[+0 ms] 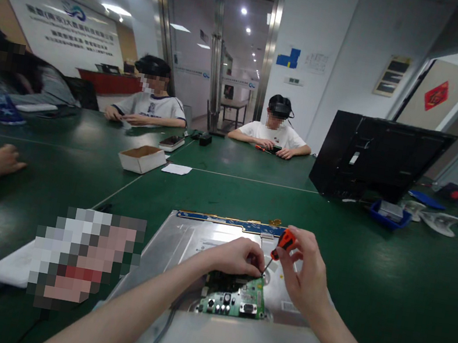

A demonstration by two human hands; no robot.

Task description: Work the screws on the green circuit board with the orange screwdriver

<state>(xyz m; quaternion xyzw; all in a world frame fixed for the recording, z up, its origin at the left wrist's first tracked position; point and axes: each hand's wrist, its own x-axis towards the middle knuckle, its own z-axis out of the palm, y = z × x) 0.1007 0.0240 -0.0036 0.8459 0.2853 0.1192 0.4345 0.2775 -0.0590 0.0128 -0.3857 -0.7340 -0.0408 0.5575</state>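
smooth metal panel (pixel 199 338), glossy tabletop (pixel 404 285)

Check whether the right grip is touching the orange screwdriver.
Touching: the head view shows the right grip pinching the orange screwdriver by its handle.

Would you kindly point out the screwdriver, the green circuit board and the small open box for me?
Screwdriver (pixel 284 244): head view, on its orange and black handle.
Green circuit board (pixel 238 300): head view, near the middle of its visible face.
Small open box (pixel 144 163): head view, on its near wall.
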